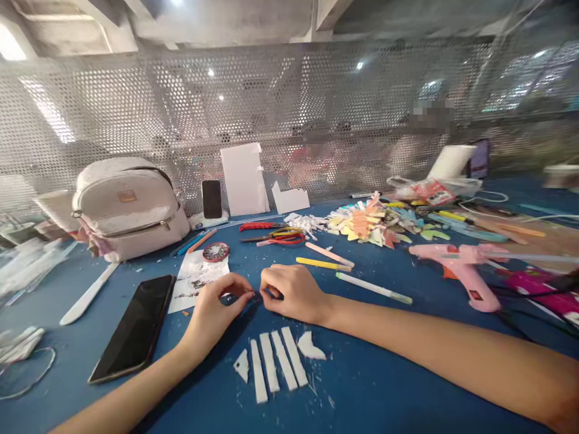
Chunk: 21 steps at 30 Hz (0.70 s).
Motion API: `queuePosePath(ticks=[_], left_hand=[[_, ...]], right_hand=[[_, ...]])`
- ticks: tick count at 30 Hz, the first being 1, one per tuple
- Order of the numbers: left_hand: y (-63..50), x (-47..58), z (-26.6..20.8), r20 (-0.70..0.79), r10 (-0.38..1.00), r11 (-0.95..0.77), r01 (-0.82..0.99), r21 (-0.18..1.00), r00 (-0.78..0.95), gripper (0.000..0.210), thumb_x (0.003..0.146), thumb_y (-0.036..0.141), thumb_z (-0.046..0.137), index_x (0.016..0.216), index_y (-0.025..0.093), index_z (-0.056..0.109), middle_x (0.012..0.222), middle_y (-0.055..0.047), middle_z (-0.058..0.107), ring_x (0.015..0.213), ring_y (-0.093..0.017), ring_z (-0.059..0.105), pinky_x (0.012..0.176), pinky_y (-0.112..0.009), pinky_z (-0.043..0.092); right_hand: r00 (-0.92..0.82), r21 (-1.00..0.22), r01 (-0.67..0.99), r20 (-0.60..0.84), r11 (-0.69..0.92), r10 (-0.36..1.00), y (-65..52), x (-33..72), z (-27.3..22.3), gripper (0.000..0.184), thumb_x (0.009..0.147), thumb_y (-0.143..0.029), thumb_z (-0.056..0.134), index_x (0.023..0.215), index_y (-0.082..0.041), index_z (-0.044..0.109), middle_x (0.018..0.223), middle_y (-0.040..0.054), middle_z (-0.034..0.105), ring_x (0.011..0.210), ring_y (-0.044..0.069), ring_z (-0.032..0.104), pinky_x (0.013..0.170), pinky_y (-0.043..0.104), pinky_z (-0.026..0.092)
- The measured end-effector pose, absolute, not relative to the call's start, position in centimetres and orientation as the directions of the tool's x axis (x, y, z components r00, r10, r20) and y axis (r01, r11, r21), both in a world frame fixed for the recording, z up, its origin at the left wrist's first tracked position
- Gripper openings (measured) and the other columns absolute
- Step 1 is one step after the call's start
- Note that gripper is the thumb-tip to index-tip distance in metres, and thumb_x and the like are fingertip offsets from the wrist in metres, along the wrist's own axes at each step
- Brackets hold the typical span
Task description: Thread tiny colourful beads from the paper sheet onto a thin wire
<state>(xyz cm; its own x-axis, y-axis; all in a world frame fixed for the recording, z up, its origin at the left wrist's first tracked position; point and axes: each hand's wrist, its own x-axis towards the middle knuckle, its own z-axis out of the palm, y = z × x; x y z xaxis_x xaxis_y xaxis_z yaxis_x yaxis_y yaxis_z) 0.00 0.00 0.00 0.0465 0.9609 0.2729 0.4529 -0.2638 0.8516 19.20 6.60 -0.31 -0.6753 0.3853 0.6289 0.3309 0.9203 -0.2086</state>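
My left hand and my right hand meet fingertip to fingertip above the blue table, each closed in a pinch. Whatever they hold, if anything, is too small to make out. Just below them lie several white foam strips side by side, with a small triangular white piece at their left and a tail-shaped white piece at their right. Beyond my left hand, a sheet of white paper carries dark crumbs and a round red-rimmed container of small bits.
A black phone and a white knife lie at left, before a pale backpack. Scissors, markers and a heap of coloured scraps lie behind. At right rests a pink glue gun with cables.
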Motion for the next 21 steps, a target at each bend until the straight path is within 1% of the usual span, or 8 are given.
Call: queuePosePath(ticks=[5, 10, 17, 21], left_hand=[[-0.14, -0.10, -0.01, 0.276, 0.960, -0.265, 0.451, 0.852, 0.042, 0.003, 0.080, 0.021, 0.065, 0.079, 0.020, 0.067, 0.078, 0.000, 0.069, 0.074, -0.017, 0.065, 0.076, -0.029, 0.051], [-0.07, -0.19, -0.21, 0.273, 0.961, -0.263, 0.443, 0.857, 0.042, 0.002, 0.080, 0.021, 0.066, 0.080, 0.020, 0.067, 0.078, 0.000, 0.069, 0.075, -0.018, 0.065, 0.076, -0.029, 0.052], [0.00, -0.33, -0.35, 0.277, 0.960, -0.267, 0.435, 0.860, 0.042, 0.002, 0.080, 0.021, 0.066, 0.081, 0.020, 0.067, 0.079, 0.000, 0.069, 0.075, -0.018, 0.065, 0.076, -0.030, 0.052], [0.03, -0.27, -0.34, 0.276, 0.960, -0.267, 0.435, 0.860, 0.043, 0.002, 0.080, 0.021, 0.066, 0.080, 0.020, 0.067, 0.079, 0.000, 0.069, 0.075, -0.018, 0.065, 0.076, -0.029, 0.052]], right_hand=[[-0.679, -0.209, 0.335, 0.622, 0.919, 0.389, 6.39, 19.09, -0.49, 0.014, 0.077, -0.011, 0.056, 0.074, -0.020, 0.047, 0.059, -0.0060, 0.047, 0.056, 0.011, 0.046, 0.055, 0.022, 0.025], [-0.661, -0.217, 0.345, 0.634, 0.913, 0.401, 6.38, 19.13, -0.36, 0.014, 0.075, -0.010, 0.056, 0.074, -0.020, 0.047, 0.059, -0.0062, 0.047, 0.056, 0.010, 0.045, 0.055, 0.022, 0.025], [-0.648, -0.129, 0.370, 0.673, 0.920, 0.356, 6.25, 19.08, -0.29, 0.014, 0.075, -0.009, 0.053, 0.071, -0.019, 0.044, 0.058, -0.0055, 0.047, 0.055, 0.010, 0.043, 0.054, 0.023, 0.023], [-0.650, -0.110, 0.385, 0.672, 0.916, 0.354, 6.27, 19.08, -0.35, 0.014, 0.075, -0.010, 0.053, 0.071, -0.020, 0.044, 0.058, -0.0055, 0.047, 0.056, 0.011, 0.043, 0.054, 0.023, 0.023]])
